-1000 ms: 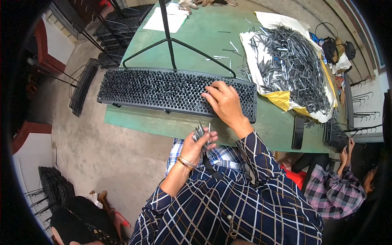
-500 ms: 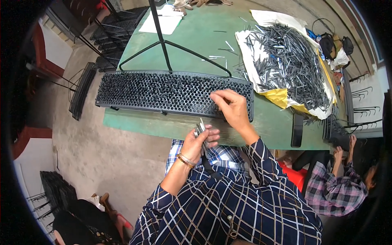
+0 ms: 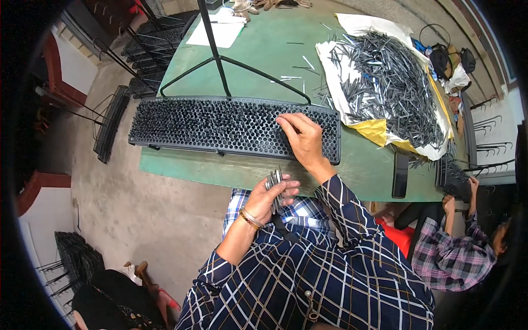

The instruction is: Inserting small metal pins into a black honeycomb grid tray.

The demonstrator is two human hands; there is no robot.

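Observation:
A long black perforated rack [image 3: 220, 124] lies along the near side of the green table, with a black metal frame [image 3: 219, 57] rising from its far edge. Many of its holes are filled with dark upright pieces, more thickly toward the left than the right. Above its right part is my right hand [image 3: 303, 137], thumb and fingertips pinched together; anything between them is too small to make out. Just off the table's near edge, my left hand [image 3: 269, 193] is closed round a bunch of slim dark and silvery sticks [image 3: 275, 184].
An open white and yellow sack [image 3: 374, 131] heaped with similar sticks [image 3: 390, 82] covers the table's right side. A black phone [image 3: 400, 176] lies below it. Paper [image 3: 217, 34] is at the back left. Other racks [image 3: 110, 124] stand around; a co-worker in plaid [image 3: 454, 250] handles one at right.
My right hand has shifted slightly left over the rack, its fingertips nearer the holes. My left hand has barely moved, and the sticks in it sit a little differently.

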